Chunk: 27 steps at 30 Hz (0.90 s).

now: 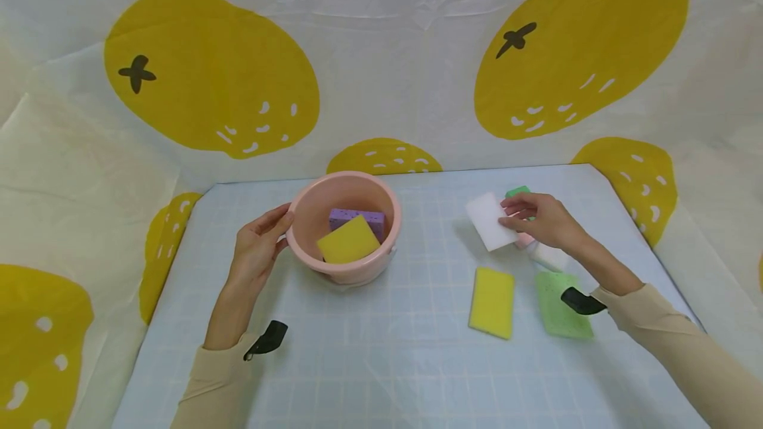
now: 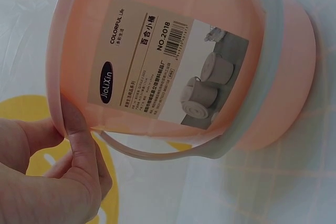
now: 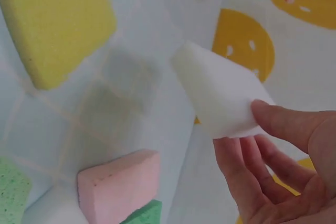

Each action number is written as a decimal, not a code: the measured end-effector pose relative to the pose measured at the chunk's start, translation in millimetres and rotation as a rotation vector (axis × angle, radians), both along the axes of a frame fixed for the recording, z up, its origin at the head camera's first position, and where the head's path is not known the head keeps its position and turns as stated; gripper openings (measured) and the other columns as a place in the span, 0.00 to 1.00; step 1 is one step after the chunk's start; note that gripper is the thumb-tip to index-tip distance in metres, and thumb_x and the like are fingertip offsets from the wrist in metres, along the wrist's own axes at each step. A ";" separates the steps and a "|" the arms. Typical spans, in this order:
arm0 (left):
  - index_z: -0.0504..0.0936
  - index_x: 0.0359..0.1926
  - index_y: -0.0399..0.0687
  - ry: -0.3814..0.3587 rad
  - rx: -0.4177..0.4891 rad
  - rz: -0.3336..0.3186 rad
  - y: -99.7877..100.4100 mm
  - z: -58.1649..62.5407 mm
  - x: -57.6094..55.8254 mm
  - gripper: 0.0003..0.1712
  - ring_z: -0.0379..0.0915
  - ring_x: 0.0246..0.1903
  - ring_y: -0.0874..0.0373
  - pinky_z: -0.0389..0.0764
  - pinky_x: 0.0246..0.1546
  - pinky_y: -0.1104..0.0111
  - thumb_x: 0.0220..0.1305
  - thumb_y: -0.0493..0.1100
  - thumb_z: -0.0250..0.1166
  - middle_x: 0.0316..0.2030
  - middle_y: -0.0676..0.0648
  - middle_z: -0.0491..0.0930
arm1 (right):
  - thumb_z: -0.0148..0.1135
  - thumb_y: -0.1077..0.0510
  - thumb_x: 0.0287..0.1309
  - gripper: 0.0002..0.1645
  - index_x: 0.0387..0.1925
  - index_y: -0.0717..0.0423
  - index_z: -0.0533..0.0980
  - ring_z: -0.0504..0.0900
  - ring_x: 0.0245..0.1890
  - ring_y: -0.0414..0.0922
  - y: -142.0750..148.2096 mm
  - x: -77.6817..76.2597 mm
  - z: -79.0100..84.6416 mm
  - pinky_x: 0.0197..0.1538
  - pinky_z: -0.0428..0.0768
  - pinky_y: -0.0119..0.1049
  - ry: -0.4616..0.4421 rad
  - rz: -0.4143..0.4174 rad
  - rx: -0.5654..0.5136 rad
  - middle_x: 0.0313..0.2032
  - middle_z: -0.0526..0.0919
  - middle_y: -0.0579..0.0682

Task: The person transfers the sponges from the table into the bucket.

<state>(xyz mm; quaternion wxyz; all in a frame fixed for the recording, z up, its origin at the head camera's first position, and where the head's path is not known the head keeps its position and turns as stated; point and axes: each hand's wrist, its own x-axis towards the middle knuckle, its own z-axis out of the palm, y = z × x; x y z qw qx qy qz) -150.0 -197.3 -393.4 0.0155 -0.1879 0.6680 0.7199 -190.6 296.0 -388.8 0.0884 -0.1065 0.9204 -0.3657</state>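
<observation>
My left hand pinches the left rim of a pink bucket, thumb on one side of the wall and fingers on the other. In the left wrist view a printed label shows on the bucket's side, with its handle hanging below. Inside the bucket lie a yellow sponge and a purple sponge behind it. On the right, my right hand pinches a white sponge between thumb and fingers, held above the table, as its shadow in the right wrist view shows.
Below the right hand lie a pink sponge, a dark green sponge and another white sponge. Nearer the front are a yellow sponge and a light green sponge. A patterned cloth hangs behind the table.
</observation>
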 end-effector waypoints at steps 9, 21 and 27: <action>0.77 0.69 0.44 -0.006 -0.008 0.004 -0.2 0.2 -1.0 0.29 0.75 0.59 0.56 0.82 0.50 0.75 0.70 0.47 0.68 0.65 0.45 0.75 | 0.69 0.51 0.67 0.28 0.61 0.63 0.76 0.83 0.52 0.53 -9.4 -7.6 19.7 0.44 0.81 0.22 -0.080 -0.004 -0.077 0.55 0.82 0.63; 0.77 0.69 0.45 -0.016 -0.085 -0.005 1.3 2.4 -0.2 0.29 0.75 0.60 0.53 0.82 0.50 0.74 0.71 0.48 0.67 0.66 0.44 0.75 | 0.72 0.48 0.64 0.33 0.64 0.60 0.74 0.84 0.45 0.37 -29.3 -14.5 41.8 0.47 0.86 0.31 -0.191 -0.020 -0.220 0.57 0.81 0.61; 0.77 0.69 0.46 -0.014 -0.097 -0.003 0.8 2.6 -0.2 0.29 0.75 0.60 0.54 0.82 0.50 0.75 0.71 0.49 0.67 0.66 0.44 0.75 | 0.72 0.49 0.64 0.33 0.64 0.62 0.73 0.83 0.47 0.40 -46.8 -19.4 54.4 0.51 0.86 0.36 -0.210 0.003 -0.264 0.56 0.80 0.60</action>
